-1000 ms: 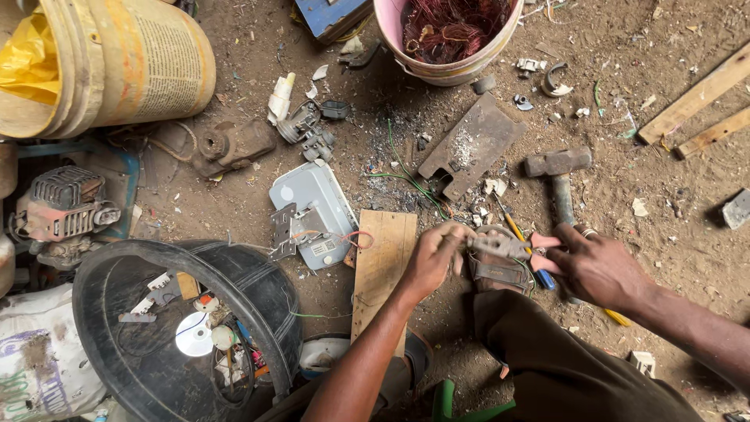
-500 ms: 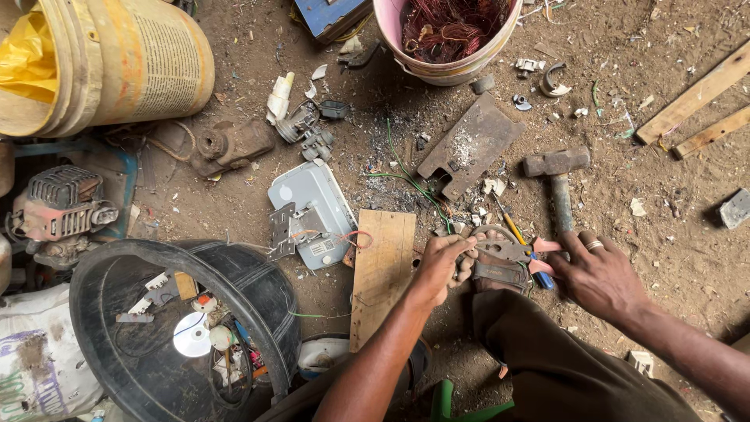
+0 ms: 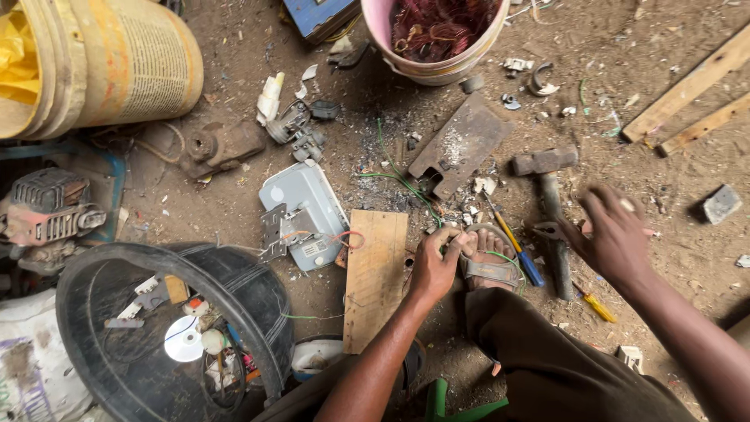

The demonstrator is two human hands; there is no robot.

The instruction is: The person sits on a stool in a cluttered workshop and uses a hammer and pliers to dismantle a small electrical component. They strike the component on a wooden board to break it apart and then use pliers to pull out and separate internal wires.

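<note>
Here the left hand (image 3: 434, 264) pinches a green wire (image 3: 398, 178); right hand (image 3: 617, 234) spread.

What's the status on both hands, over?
Left hand pinching a green wire by the sandalled foot. Right hand open over the hammer. Screwdrivers beside.

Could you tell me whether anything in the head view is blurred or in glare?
In the head view the right hand is smeared by motion blur above the hammer; the left hand and wooden board stay sharp; light is soft and even, without glare.
</note>
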